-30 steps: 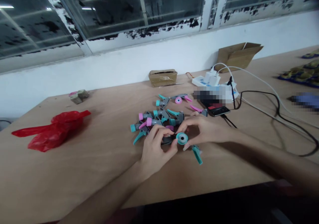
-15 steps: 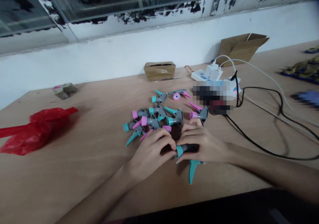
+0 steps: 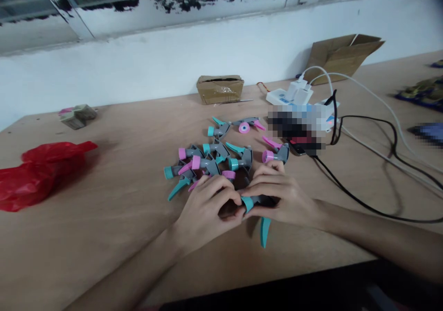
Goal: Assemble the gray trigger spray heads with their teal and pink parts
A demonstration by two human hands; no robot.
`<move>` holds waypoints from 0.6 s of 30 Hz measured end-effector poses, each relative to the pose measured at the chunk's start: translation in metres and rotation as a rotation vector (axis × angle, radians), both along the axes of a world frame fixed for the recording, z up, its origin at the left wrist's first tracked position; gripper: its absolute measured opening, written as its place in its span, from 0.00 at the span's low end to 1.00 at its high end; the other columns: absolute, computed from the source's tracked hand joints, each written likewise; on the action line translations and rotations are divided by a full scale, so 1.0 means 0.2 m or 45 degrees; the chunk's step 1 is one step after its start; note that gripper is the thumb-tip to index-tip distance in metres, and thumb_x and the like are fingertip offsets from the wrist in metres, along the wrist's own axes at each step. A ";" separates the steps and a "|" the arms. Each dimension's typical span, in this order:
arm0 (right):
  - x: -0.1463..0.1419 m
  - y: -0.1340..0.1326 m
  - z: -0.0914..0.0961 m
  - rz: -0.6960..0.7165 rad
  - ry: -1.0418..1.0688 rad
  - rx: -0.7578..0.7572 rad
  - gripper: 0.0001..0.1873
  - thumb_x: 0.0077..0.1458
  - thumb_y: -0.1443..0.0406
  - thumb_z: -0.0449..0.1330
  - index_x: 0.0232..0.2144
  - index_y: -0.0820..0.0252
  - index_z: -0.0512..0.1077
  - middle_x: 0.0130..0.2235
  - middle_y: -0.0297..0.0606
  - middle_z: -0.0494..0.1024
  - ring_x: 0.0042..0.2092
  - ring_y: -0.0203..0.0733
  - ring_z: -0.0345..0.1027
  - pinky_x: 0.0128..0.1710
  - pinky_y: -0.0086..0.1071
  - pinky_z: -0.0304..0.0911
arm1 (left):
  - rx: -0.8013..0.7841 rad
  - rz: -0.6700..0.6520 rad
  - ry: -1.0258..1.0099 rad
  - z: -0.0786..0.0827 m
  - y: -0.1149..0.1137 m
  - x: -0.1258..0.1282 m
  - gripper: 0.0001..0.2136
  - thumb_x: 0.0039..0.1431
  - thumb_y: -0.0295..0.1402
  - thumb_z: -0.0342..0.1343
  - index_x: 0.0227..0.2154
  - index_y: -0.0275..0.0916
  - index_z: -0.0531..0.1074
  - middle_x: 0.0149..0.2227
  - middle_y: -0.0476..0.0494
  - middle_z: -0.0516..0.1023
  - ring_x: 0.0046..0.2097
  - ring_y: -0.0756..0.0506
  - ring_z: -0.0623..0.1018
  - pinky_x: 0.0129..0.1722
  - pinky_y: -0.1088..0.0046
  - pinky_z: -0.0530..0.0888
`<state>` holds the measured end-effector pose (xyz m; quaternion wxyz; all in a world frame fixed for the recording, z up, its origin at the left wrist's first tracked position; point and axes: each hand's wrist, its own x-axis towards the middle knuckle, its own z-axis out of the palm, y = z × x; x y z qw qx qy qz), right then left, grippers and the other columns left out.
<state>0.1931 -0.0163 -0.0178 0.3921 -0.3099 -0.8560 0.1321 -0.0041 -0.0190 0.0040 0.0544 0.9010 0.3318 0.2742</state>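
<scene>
My right hand (image 3: pixel 282 193) is wrapped round a grey trigger spray head with a teal collar (image 3: pixel 247 203). Its teal trigger (image 3: pixel 265 232) sticks out below the palm, while fingers cover much of the grey body. At the collar's open end, my left hand (image 3: pixel 209 205) has thumb and fingertips pinched together; whatever sits between them is hidden. Just beyond the hands lie several more spray heads, among them a teal-collared one (image 3: pixel 242 161), a pink-collared one (image 3: pixel 206 164) and another pink one (image 3: pixel 277 153) at the right.
A red plastic bag (image 3: pixel 51 172) lies at the left, with small bundled blocks (image 3: pixel 79 116) behind it. Along the wall stand a small carton (image 3: pixel 220 91) and an open cardboard box (image 3: pixel 341 57). A power strip (image 3: pixel 278 97) and black cable (image 3: pixel 356 208) occupy the right.
The view has tilted down and shifted slightly, so the objects appear higher. Both hands stay at the same spray head, and the left fingertips sit closer against its collar.
</scene>
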 end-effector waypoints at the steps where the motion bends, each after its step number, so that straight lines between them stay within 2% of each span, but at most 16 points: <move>1: 0.00 0.00 0.00 -0.005 0.003 0.002 0.11 0.47 0.58 0.63 0.34 0.55 0.73 0.30 0.30 0.76 0.35 0.35 0.66 0.41 0.38 0.51 | 0.020 0.003 0.009 0.00 0.00 0.00 0.02 0.49 0.27 0.56 0.25 0.39 0.69 0.29 0.50 0.71 0.33 0.50 0.71 0.35 0.70 0.66; 7: 0.00 0.00 0.00 -0.048 -0.009 -0.007 0.14 0.46 0.56 0.63 0.35 0.55 0.73 0.27 0.30 0.75 0.34 0.36 0.66 0.41 0.39 0.53 | 0.096 0.016 0.015 0.00 0.00 -0.01 0.02 0.49 0.27 0.55 0.26 0.39 0.70 0.29 0.50 0.72 0.33 0.49 0.72 0.35 0.70 0.66; 12: 0.01 0.01 0.00 -0.064 0.031 0.001 0.16 0.43 0.56 0.65 0.36 0.54 0.72 0.30 0.31 0.77 0.35 0.37 0.67 0.42 0.40 0.53 | -0.006 0.046 -0.133 -0.01 -0.01 -0.01 0.02 0.52 0.29 0.55 0.30 0.38 0.71 0.33 0.47 0.71 0.35 0.49 0.73 0.36 0.72 0.70; 18: 0.03 0.03 0.02 -0.129 0.054 -0.014 0.16 0.46 0.57 0.63 0.40 0.50 0.72 0.33 0.32 0.78 0.37 0.39 0.68 0.43 0.40 0.55 | -0.060 0.078 -0.324 -0.01 -0.05 0.01 0.10 0.54 0.26 0.54 0.40 0.41 0.70 0.34 0.48 0.68 0.34 0.51 0.72 0.33 0.75 0.72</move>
